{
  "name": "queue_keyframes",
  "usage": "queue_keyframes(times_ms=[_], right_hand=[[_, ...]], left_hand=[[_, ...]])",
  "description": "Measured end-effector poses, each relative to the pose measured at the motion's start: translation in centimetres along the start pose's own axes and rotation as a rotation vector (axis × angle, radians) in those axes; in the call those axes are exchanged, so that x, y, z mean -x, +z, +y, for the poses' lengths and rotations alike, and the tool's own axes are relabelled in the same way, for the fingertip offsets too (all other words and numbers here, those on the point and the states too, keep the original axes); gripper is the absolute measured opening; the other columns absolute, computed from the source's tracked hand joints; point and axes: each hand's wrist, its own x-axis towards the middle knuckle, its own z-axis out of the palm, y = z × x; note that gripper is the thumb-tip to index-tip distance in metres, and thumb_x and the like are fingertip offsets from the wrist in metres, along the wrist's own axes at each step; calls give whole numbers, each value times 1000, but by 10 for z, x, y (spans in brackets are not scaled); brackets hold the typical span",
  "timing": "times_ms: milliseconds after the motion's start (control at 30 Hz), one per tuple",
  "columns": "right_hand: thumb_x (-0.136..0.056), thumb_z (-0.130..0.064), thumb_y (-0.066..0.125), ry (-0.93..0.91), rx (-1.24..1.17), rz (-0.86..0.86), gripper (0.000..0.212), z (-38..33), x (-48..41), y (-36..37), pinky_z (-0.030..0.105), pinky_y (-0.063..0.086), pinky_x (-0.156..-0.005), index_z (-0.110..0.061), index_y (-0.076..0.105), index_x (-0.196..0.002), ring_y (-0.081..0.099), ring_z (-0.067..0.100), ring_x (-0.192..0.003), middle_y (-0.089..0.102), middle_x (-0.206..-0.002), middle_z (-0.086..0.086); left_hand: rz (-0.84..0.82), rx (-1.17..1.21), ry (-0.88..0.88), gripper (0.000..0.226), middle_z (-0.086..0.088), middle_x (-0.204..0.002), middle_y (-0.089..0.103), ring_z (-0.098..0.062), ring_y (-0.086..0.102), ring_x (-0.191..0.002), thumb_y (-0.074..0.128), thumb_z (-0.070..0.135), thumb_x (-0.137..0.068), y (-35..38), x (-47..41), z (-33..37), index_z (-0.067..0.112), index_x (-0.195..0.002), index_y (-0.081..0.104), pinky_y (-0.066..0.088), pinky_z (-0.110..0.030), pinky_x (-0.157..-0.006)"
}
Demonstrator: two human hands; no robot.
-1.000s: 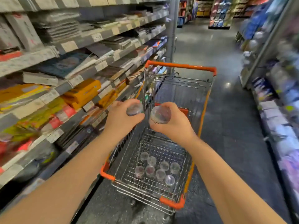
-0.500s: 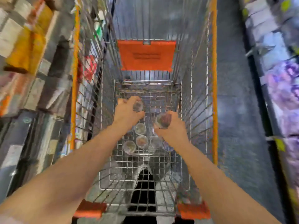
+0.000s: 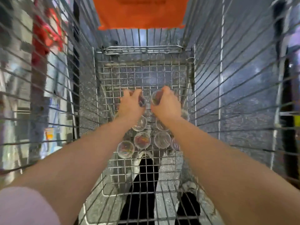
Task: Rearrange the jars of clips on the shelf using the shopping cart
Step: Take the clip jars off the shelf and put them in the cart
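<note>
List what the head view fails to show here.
Head view:
1. Held jars: contents blurred, half covered by the left hand and right hand.
2. Jars on the cart floor: count unsure, forearms hide some.
3. Shelf: blurred, behind cart wire, cut by left edge.

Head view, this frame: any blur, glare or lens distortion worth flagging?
Head view: goods beyond the cart are smeared by motion blur; the wide-angle lens splays its wires outward; the left hand and right hand, with their held jars, look soft; the loose jars on its floor are sharper.
</note>
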Motion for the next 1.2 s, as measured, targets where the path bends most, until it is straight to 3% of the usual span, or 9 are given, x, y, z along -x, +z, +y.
queue_keyframes(times_ms=[133, 233, 400, 533, 700, 800, 900, 1033, 1200], right_hand=[[-78, -19, 69, -3, 140, -101, 52, 8, -6, 23, 42, 46, -89, -12, 40, -121, 55, 29, -107, 55, -114, 8], [-81, -14, 63, 22, 133, -199, 50, 15, 0, 27, 41, 40, -92, -11, 37, -124, 53, 30, -110, 52, -118, 9], [-83, -21, 65, 38, 100, -202, 68, 10, 10, 7, 44, 34, -106, -13, 29, -140, 44, 28, -123, 45, -134, 7], [-85, -15, 56, 24, 48, -95, 44, -11, 25, -22, 38, 44, -89, -13, 41, -126, 56, 29, -104, 59, -110, 7], [-87, -19, 52, -39, -139, -17, 34, -37, 56, -72, 35, 39, -94, -18, 54, -121, 59, 25, -103, 66, -108, 2], [-90, -20, 52, -112, -279, 21, 26, -47, 83, -97, 30, 40, -85, -19, 59, -114, 60, 24, -101, 67, -107, 3], [-91, -20, 53, -255, -366, 13, 21, -59, 116, -121, 31, 45, -81, -17, 63, -110, 62, 23, -96, 69, -100, 3], [-92, -21, 52, -464, -452, -25, 17, -76, 172, -169, 30, 44, -78, -17, 64, -104, 61, 19, -91, 69, -97, 2], [-93, -24, 54, -748, -475, -36, 14, -102, 251, -219, 30, 42, -75, -17, 65, -97, 62, 19, -88, 70, -91, 2]], left_hand=[[-68, -104, 0, 51, -11, -123, 38, -19, 46, -89, 69, 21, -81, 23, -6, -7, 22, -127, 46, 40, -29, -77], [-115, -116, -6, 57, -10, -126, 37, -26, 52, -102, 68, 22, -81, 30, -7, -6, 25, -133, 43, 45, -33, -81], [-123, -44, -50, 55, -6, -130, 41, -23, 51, -110, 67, 22, -83, 16, 0, 2, 26, -134, 45, 45, -32, -91], [-30, 31, -12, 38, -8, -123, 50, -24, 53, -106, 54, 19, -91, -9, 21, 20, 20, -129, 49, 46, -36, -91], [238, 155, -13, 29, -10, -117, 61, -26, 56, -104, 43, 23, -97, -42, 63, 59, 13, -121, 58, 39, -33, -83], [366, 289, -74, 28, -9, -114, 63, -28, 58, -102, 43, 23, -96, -65, 96, 80, 14, -116, 60, 41, -33, -84], [530, 399, -121, 26, -7, -109, 66, -25, 59, -98, 42, 20, -96, -93, 137, 100, 13, -112, 63, 39, -29, -78], [771, 517, -170, 24, -9, -98, 68, -28, 59, -92, 42, 20, -95, -124, 202, 131, 12, -98, 65, 44, -36, -79], [1055, 613, -157, 23, -10, -90, 67, -25, 58, -86, 45, 17, -96, -163, 294, 157, 6, -90, 65, 35, -30, -72]])
